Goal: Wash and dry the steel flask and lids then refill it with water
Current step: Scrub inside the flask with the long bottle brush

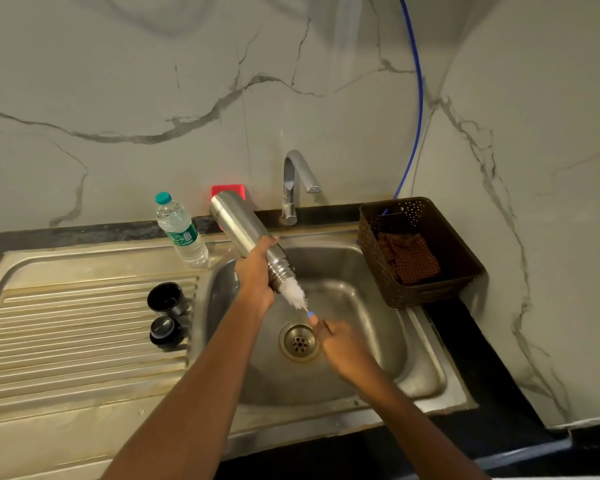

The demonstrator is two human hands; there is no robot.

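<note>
Two lids (165, 298) are sitting on the drainboard (66, 323). Water bottle (181, 230) label is showing no legible print. Left hand (255, 275) is gripping the steel flask (236, 220), mouth tilted down over the sink (361, 306); its marking illegible. Right hand (342, 344) is clasping the brush (296, 295) handle, mostly hidden.

- We register dim, warm, yellowish indoor light and low overall exposure.
- We find soft highlights, with no hard glare, on the steel flask (236, 220) and the faucet (293, 181).
- We note a soft shadow on the wall to the right of the basket (420, 292), so the light falls from the upper left.
- We observe wide-angle bending: the sink (440, 368) rim and the wall corner curve towards the frame edges.
- We detect slight motion blur on the brush (295, 294) bristles.
</note>
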